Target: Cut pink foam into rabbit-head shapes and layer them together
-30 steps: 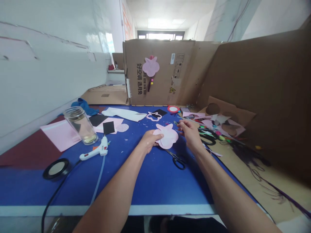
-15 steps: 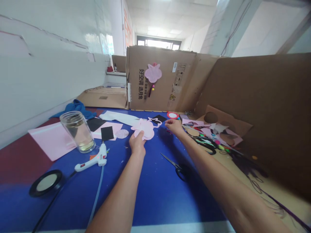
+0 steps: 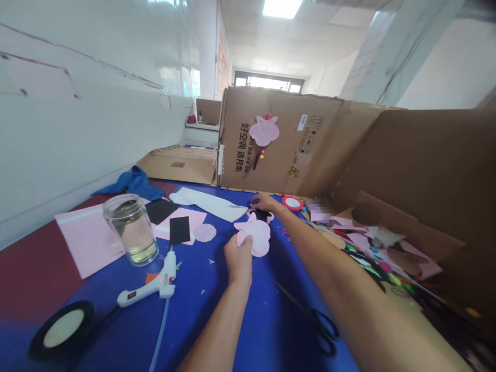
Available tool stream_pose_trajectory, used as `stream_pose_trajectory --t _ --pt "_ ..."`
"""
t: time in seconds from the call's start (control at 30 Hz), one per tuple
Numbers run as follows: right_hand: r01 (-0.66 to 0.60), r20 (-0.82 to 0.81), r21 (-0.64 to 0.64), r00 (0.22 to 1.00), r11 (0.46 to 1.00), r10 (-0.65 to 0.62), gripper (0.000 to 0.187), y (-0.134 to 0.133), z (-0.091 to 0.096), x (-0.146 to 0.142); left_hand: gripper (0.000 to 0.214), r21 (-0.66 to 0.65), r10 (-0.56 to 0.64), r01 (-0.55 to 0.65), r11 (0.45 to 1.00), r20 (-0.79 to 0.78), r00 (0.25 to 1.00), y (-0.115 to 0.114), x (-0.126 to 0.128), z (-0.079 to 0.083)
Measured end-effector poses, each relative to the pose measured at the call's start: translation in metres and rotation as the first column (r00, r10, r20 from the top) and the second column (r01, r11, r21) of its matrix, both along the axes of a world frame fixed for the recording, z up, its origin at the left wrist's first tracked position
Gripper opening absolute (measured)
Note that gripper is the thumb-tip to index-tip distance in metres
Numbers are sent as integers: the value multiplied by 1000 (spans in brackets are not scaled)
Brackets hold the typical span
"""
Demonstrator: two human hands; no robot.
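Note:
My left hand (image 3: 238, 261) pinches a pink scalloped cut-out (image 3: 256, 236) with ear-like points, thumb on top, just above the blue table. My right hand (image 3: 265, 202) is beyond it with fingers bent and closed together; what lies between the fingertips is hidden. Under and beside that hand are a thin pink outline scrap (image 3: 270, 216) and a black sheet piece (image 3: 260, 214). A white strip of material (image 3: 209, 202) ends close to the right fingertips. Scissors with black handles (image 3: 313, 316) lie on the table below my right forearm.
On the left are a glass jar of liquid (image 3: 134, 232), a white glue gun (image 3: 157, 287), black tape (image 3: 64, 328), pink sheets (image 3: 91, 237) and a blue cloth (image 3: 134, 183). Cardboard (image 3: 329, 139) walls the back and right. Scraps (image 3: 385, 237) crowd the right; red-rimmed tape (image 3: 292, 202) lies behind.
My view has shifted, moving the scene in the picture. My right hand has moved left over the pink outline scrap and black piece. My left hand still holds the pink cut-out.

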State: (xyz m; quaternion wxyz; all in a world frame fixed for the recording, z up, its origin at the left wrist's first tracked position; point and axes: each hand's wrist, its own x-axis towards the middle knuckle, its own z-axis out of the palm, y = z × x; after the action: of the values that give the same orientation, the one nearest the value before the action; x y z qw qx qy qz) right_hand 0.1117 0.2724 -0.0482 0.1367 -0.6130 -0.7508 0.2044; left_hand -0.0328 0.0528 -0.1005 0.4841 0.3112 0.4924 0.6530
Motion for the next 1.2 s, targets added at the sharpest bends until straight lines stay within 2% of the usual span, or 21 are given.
stream_pose_trajectory --t 0.13,0.27,0.43,0.63,0.83,0.97,1.2 --pt "-27 0 -65 1000 997 27 34 9 -7 -4 31 -1 -14 14 1000 -34 999 1 1 -4" --pt "-14 -49 -114 999 993 8 36 5 -9 -3 30 -12 -23 23 1000 -60 998 1 1 -3" --pt "25 -120 -127 992 992 -41 39 -10 -1 17 23 -25 -62 59 998 -106 993 -4 0 4" --pt "62 -125 -79 990 995 -71 38 -27 10 41 18 -31 -146 143 989 -254 956 -17 -2 13" --pt "-25 -131 -109 991 994 11 36 -23 6 21 17 -24 -154 155 988 -327 932 -14 -1 10" --pt "-65 -114 -189 993 980 44 36 -14 4 7 18 -42 -179 177 983 -390 903 -10 -1 8" --pt "-64 -104 -306 994 950 34 35 -2 6 6 21 -82 -245 234 969 -444 862 -10 1 8"
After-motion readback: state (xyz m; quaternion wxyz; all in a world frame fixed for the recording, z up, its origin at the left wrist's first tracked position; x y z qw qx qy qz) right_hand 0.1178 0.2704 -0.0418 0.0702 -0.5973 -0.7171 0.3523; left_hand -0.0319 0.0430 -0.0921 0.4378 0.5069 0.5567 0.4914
